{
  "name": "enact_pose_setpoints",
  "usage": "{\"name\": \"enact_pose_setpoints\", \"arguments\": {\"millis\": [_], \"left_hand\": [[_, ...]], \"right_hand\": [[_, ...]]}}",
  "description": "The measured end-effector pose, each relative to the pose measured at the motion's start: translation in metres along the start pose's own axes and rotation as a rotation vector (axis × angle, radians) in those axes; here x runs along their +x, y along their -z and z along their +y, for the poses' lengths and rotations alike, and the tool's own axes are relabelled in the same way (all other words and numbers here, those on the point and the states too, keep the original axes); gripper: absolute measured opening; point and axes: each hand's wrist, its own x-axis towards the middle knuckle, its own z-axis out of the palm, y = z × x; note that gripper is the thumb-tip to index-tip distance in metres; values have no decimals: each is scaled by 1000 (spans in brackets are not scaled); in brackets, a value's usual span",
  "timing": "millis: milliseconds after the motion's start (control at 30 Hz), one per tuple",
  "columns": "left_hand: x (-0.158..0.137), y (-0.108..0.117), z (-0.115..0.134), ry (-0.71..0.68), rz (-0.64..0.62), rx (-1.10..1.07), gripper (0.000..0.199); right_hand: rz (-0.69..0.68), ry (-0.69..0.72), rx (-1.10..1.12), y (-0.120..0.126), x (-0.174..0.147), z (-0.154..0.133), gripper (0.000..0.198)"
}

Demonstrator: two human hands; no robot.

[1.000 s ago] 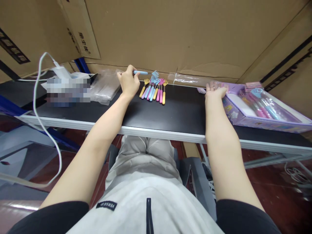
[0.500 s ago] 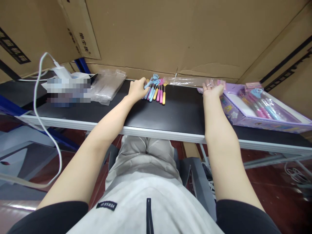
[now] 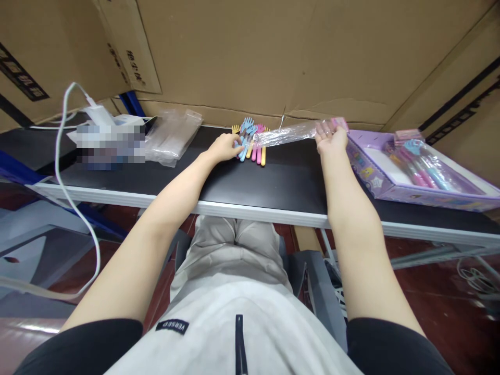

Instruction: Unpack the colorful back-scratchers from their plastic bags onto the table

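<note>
A row of small back scratchers (image 3: pixel 257 150) with claw-shaped heads and blue, pink and yellow handles lies on the black tabletop. My left hand (image 3: pixel 226 147) is at the left end of this row, its fingers bent around a blue back scratcher (image 3: pixel 237 149), partly hidden by the hand. My right hand (image 3: pixel 331 138) grips the pink-topped end of a long clear plastic bag (image 3: pixel 287 134). That bag stretches leftward over the scratchers, its far end close to my left fingers. Whether the left fingers touch the bag, I cannot tell.
On the right stands a purple open box (image 3: pixel 371 177) with packaged back scratchers (image 3: pixel 424 164) in it. A stack of clear bags (image 3: pixel 172 138) lies to the left, beside a white charger with a cable (image 3: pixel 99 114). Cardboard walls (image 3: pixel 242 57) rise behind the table (image 3: pixel 281 182).
My right hand has lifted the clear bag and drawn it left and toward me, over the scratchers. My left hand has shifted slightly right, and the blue scratcher in it has tipped lower.
</note>
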Motion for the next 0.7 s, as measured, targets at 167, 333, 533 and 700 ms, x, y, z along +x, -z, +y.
{"name": "enact_pose_setpoints", "arguments": {"millis": [167,333,533,700], "left_hand": [[-5,9,18,98,63,-24,23],[-6,11,29,135,192,-382,17],[-9,13,50,208,124,-727,30],[-14,14,59,261,71,-791,27]], "right_hand": [[-119,-11,-170,-14,-17,9,25],[-204,-58,-309,-34,-48,28,21],[-413,-241,-451,-50,-109,45,12],[-540,-343,-560,-54,-144,50,18]]}}
